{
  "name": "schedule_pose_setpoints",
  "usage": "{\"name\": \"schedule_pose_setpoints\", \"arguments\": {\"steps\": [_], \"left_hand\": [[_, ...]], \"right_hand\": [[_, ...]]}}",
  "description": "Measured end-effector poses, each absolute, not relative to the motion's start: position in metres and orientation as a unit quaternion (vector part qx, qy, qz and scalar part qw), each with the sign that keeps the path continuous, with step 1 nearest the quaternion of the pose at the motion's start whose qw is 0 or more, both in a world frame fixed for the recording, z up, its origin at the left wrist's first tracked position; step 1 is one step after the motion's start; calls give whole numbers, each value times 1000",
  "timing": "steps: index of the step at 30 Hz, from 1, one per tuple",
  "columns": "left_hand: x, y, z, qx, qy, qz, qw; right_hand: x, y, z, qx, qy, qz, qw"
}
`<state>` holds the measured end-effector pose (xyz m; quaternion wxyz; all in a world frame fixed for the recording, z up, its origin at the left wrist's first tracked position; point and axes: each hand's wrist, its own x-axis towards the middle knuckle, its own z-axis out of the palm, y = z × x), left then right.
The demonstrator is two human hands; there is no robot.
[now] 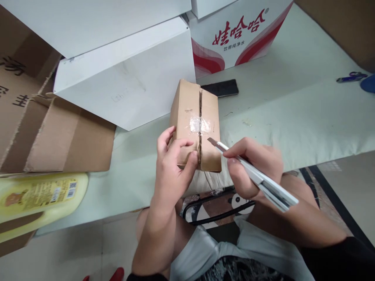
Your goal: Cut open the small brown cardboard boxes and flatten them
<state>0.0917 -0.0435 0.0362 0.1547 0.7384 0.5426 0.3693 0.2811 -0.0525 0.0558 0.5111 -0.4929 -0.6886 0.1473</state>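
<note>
A small brown cardboard box (186, 105) sits at the table's near edge, its two top flaps meeting along a dark seam. A patch of clear tape (195, 124) crosses that seam near the middle. My left hand (172, 164) grips the box's near left corner, thumb on the near end and fingers over the top and side. In my right hand (253, 168) is a white utility knife (252, 169) with its blade out. The blade tip points at the right flap, just below the tape; whether it touches the cardboard I cannot tell.
Behind the box lies a black phone (224, 88). White cartons (140, 82) and a red-and-white carton (234, 39) stand at the back. Open brown cardboard (73, 136) and a yellow jug (43, 195) are on the left. Purple-handled scissors (351, 77) lie far right on the pale green tablecloth (307, 105).
</note>
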Motion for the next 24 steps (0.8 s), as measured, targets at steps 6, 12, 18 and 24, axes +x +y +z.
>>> {"name": "schedule_pose_setpoints", "arguments": {"steps": [6,12,18,24], "left_hand": [[100,-46,39,756,523,365,149],[106,-48,41,763,517,361,139],[107,-48,40,766,514,360,139],[107,-48,40,759,521,361,147]], "right_hand": [[282,-40,48,-542,-658,126,508],[280,-33,42,-538,-672,132,491],[282,-36,41,-522,-698,140,470],[278,-41,42,-527,-711,126,449]]}}
